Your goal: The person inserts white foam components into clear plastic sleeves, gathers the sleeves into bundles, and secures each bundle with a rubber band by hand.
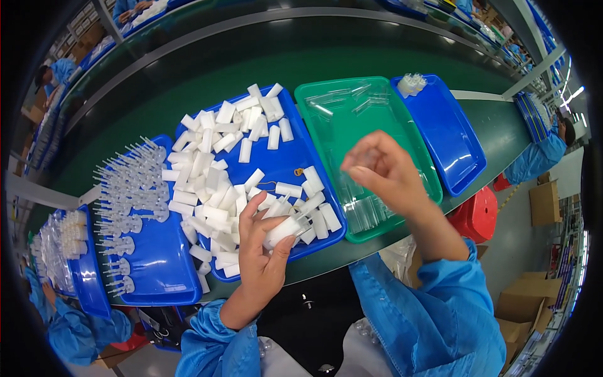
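My left hand (262, 261) is closed around a white cylindrical piece (281, 233), with thin clear tubes sticking out of its far end. Beneath it lies a blue tray (276, 168) heaped with short white blocks (210, 160). My right hand (388, 173) hovers over a green tray (336, 141), its thumb and fingers curled together. Something translucent may be between those fingertips, but I cannot make it out. Clear tubes lie in the green tray, some scattered at the far end, a row of tubes (365, 213) at the near end.
At left, another blue tray (157, 264) holds many clear parts with upright thin tubes (132, 188). On the right, a blue tray (449, 141) carries a small white cluster (412, 84) at its far end. A red stool (475, 215) stands beside the bench; co-workers sit at both sides.
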Available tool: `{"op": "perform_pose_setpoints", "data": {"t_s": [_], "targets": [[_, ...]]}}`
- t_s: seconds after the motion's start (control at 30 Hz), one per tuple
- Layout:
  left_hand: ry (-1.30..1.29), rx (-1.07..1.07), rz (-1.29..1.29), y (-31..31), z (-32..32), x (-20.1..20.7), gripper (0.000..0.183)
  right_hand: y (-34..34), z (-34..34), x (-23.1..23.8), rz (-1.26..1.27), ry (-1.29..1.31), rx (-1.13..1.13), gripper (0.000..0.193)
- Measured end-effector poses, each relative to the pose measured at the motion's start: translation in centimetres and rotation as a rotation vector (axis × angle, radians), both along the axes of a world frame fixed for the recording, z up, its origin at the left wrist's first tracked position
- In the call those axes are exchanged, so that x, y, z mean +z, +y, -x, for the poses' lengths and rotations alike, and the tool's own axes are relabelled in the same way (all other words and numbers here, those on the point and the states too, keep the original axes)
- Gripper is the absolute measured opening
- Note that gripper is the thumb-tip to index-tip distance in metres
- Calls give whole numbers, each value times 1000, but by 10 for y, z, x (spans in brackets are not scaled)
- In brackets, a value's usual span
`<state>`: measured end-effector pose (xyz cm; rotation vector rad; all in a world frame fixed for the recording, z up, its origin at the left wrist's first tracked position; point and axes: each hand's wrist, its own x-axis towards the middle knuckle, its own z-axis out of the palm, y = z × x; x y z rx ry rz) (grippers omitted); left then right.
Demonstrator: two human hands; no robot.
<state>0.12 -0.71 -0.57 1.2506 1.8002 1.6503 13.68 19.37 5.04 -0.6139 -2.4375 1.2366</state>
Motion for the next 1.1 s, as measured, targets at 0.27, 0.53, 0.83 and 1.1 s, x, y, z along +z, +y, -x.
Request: {"op": "perform_pose_setpoints", "data": {"t_s": [0.27,0.53,0.83,1.1], "targets": [[-2,-28,39,3,-3,4,22,-69,12,-26,526,480,-50,39],[36,-25,27,3,-2,2,21,-63,21,-33,640,448,8,35],[-7,23,31,3,-1,5,18,-70,20,-38,768,428,-28,35],[-100,69,-10,4,-2,7,16,-74,19,-38,942,478,-16,28]]}}
